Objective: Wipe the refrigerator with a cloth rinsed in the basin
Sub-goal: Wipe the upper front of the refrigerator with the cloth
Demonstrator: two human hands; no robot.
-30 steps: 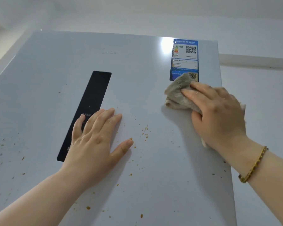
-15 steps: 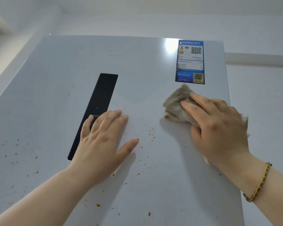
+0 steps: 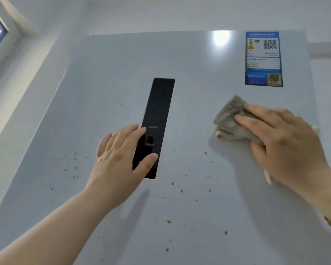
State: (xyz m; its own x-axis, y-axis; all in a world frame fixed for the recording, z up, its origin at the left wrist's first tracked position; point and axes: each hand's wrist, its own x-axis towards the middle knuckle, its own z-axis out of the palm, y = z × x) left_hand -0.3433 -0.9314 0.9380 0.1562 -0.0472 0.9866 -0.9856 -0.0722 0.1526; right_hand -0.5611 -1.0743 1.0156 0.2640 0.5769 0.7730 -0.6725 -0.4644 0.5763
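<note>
My right hand [image 3: 287, 144] presses flat, fingers together, on a crumpled grey-brown cloth [image 3: 231, 121] against the pale grey fridge door [image 3: 199, 197], just below one blue energy label [image 3: 263, 58] with two QR codes whose small print is too blurred to read. My left hand [image 3: 120, 161] lies open and wet, fingers loosely spread, partly over the one tall black control panel [image 3: 161, 104], whose faint markings I cannot read. Many small orange-brown specks [image 3: 181, 190] dot the door below and between my hands, too many to count.
</note>
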